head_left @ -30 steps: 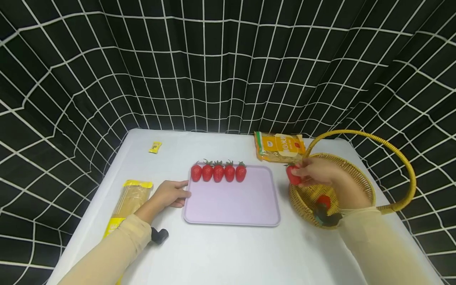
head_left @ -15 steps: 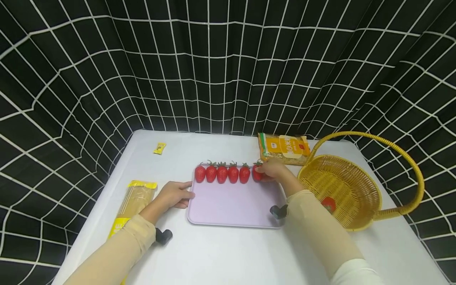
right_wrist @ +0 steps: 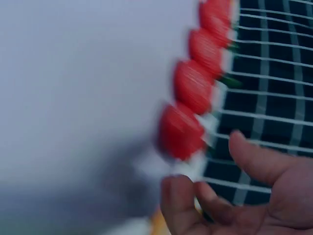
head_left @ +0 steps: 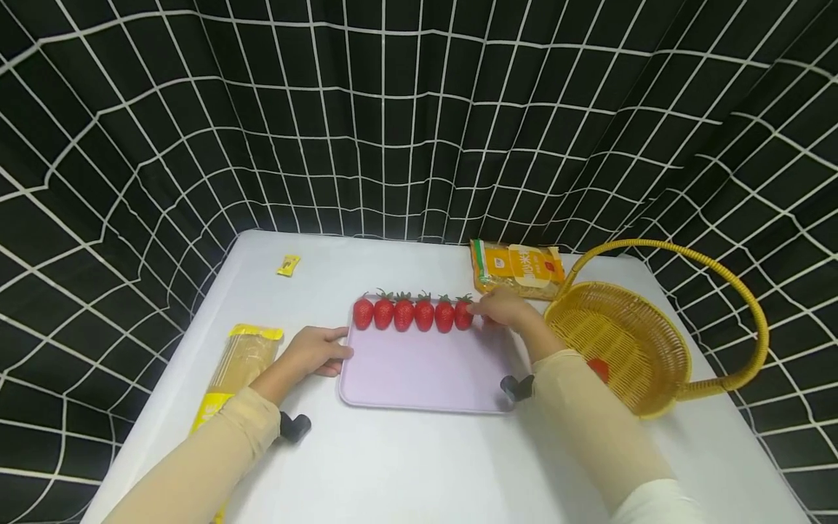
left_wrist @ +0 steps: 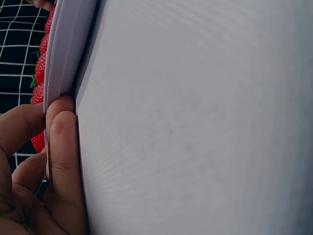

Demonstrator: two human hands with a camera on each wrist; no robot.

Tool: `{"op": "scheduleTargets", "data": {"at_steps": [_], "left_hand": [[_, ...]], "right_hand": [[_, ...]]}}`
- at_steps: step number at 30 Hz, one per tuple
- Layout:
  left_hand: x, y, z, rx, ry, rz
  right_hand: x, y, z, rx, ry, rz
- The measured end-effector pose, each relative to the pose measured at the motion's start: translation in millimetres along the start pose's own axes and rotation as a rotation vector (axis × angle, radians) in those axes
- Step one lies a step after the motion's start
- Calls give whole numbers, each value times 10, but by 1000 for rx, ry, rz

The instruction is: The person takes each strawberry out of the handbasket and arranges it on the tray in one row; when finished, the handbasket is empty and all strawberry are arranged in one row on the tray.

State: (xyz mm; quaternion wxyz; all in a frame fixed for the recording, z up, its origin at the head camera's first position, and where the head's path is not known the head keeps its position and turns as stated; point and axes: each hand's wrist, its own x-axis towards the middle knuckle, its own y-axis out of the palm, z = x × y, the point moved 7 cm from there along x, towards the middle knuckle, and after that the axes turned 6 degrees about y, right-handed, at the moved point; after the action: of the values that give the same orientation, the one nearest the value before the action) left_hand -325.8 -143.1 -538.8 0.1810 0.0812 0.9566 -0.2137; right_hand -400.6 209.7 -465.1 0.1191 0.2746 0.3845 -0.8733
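Observation:
A pale purple tray [head_left: 425,371] lies on the white table, with several red strawberries [head_left: 404,315] in a row along its far edge, leaves pointing away. My left hand [head_left: 316,352] pinches the tray's left rim; in the left wrist view its thumb and fingers [left_wrist: 63,161] lie on opposite sides of the rim. Just right of the rightmost strawberry [head_left: 462,314] is my right hand [head_left: 507,309]. The right wrist view, blurred, shows its thumb and fingers spread apart with a gap to the end strawberry [right_wrist: 181,132] and nothing between them.
A yellow wicker basket [head_left: 655,335] with a tall handle stands at right, a strawberry [head_left: 598,369] inside, partly hidden by my sleeve. An orange food packet [head_left: 520,269] lies at the back. A small yellow wrapper [head_left: 288,265] and a long noodle-like packet [head_left: 242,360] lie left.
My right hand carried a strawberry leftward from the basket onto the tray, set it at the row's right end, and let go. The left hand stays on the rim.

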Motion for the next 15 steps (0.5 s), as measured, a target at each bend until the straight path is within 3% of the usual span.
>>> {"op": "scheduleTargets", "data": {"at_steps": [3,6,8,11,15], "left_hand": [[-1,-7,3,3,1,13],[-4,-24,-17,-1,2,20],[-19,-29,-19,-4,0,25],[-30,-26,-10,-4,0,32],[-19,12,-24,-7,18,44]], "right_hand": [[-243,-286,-54,81,-105,114],[-466,-649,-237,247,-236,346],[-568,-860,-469,351,-264,514],[-616,-1061,-920,398,-170,676],[-613,-1099,-1534,357,179,712]]}}
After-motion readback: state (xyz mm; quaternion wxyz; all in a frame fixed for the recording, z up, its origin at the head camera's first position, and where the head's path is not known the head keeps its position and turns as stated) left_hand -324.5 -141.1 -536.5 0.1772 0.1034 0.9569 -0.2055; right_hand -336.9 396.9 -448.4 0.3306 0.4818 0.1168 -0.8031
